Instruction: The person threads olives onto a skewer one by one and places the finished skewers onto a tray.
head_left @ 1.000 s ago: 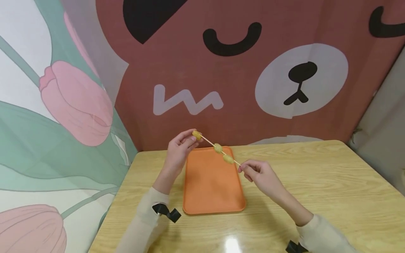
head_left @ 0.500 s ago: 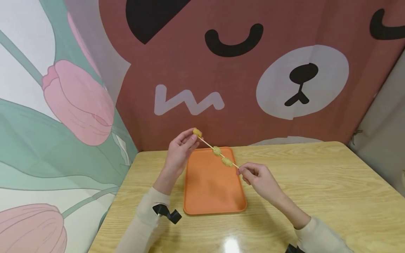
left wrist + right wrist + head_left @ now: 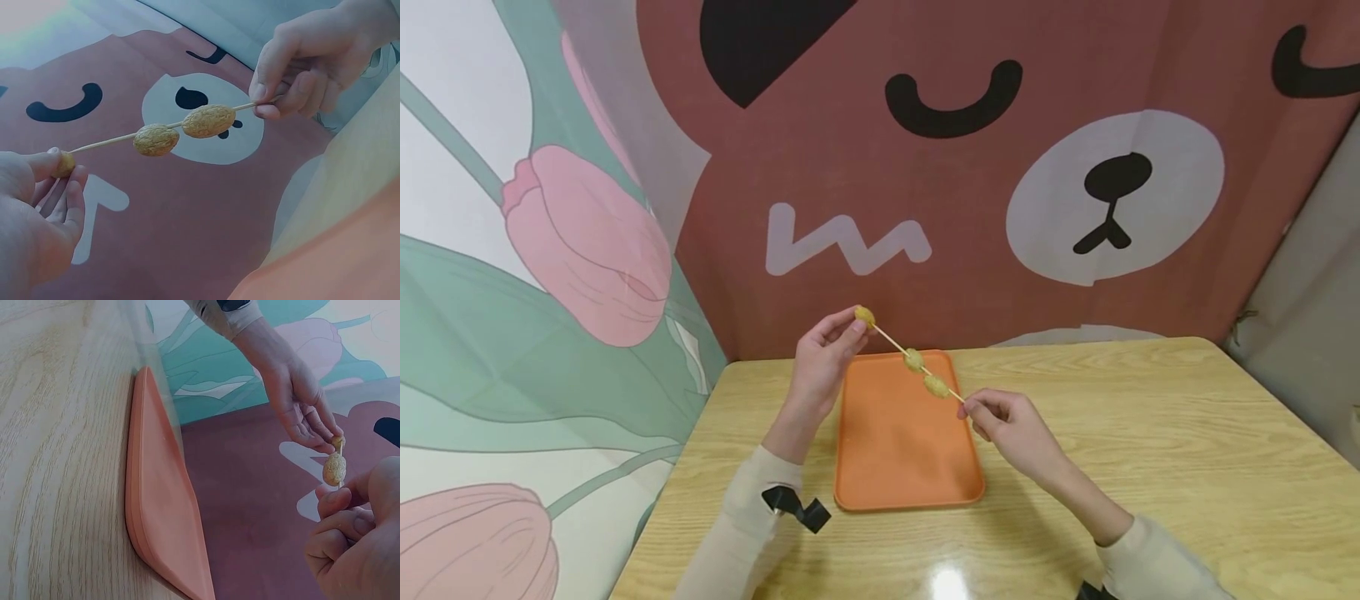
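A thin wooden skewer (image 3: pixel 891 337) runs slantwise in the air above the orange tray. Two wrinkled, yellow-brown oval pieces (image 3: pixel 209 121) are threaded on it, close together towards its lower right end. My left hand (image 3: pixel 820 362) pinches a third such piece (image 3: pixel 865 317) at the upper left end between thumb and fingers. At the opposite end my right hand (image 3: pixel 1015 429) pinches the bare stick between thumb and forefinger. Whether the skewer goes right through the third piece is hidden by the left fingers.
The orange tray (image 3: pixel 910 467) lies on a wood-grain table (image 3: pixel 1150 433), below both hands. A hanging cloth with a bear print (image 3: pixel 820 167) rises behind the table's far edge, and a tulip-print cloth (image 3: pixel 580 242) stands along the left.
My right hand has come down slightly and a little to the left, lowering that end of the skewer. My left hand stays nearly in place, still pinching the end piece.
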### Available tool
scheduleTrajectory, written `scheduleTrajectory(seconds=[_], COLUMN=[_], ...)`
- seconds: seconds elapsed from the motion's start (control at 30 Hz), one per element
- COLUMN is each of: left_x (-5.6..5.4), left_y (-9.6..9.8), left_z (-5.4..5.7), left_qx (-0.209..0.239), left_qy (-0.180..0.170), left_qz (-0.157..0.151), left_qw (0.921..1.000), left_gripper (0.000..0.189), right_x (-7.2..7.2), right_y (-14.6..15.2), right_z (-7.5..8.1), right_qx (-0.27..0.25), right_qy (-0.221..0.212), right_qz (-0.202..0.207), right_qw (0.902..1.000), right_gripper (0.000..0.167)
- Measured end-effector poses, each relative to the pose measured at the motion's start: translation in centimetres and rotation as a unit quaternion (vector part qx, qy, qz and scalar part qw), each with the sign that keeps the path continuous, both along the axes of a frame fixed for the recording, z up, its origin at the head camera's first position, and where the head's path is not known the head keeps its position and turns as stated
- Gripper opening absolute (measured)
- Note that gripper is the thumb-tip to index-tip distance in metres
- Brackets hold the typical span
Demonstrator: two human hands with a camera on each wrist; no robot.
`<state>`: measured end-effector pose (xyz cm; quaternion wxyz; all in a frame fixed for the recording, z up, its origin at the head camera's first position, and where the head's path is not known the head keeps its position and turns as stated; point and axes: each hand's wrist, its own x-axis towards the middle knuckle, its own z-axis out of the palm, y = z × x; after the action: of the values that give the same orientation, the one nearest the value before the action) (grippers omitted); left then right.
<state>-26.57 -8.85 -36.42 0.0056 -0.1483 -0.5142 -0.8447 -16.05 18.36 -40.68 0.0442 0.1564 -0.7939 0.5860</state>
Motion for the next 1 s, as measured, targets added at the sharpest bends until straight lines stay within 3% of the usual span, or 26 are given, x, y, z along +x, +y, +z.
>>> scheduleTrajectory(seconds=[0.37,0.73,1.0], left_x=[0.09,0.39,0.25], left_y=[0.40,0.53,0.66], left_z=[-0.30,-0.48,-0.64], left_qx=[0.053,0.064,0.059], left_qy=[-0.029,-0.060,-0.053], left_qz=[-0.009,-0.013,-0.007], left_qw=[0.9981,0.9961,0.9968], left_gripper=[0.034,0.037,0.034], right_x=[0.12,0.00,-0.06], right_y=[-0.02,-0.01,0.11], right_z=[0.10,-0.09,-0.13], right_qx=[0.009,0.010,0.018], right_qy=[0.000,0.016,0.031], right_qz=[-0.005,-0.007,-0.003], right_qw=[0.9999,0.9998,0.9993], right_gripper=[0.020,0.019,0.020])
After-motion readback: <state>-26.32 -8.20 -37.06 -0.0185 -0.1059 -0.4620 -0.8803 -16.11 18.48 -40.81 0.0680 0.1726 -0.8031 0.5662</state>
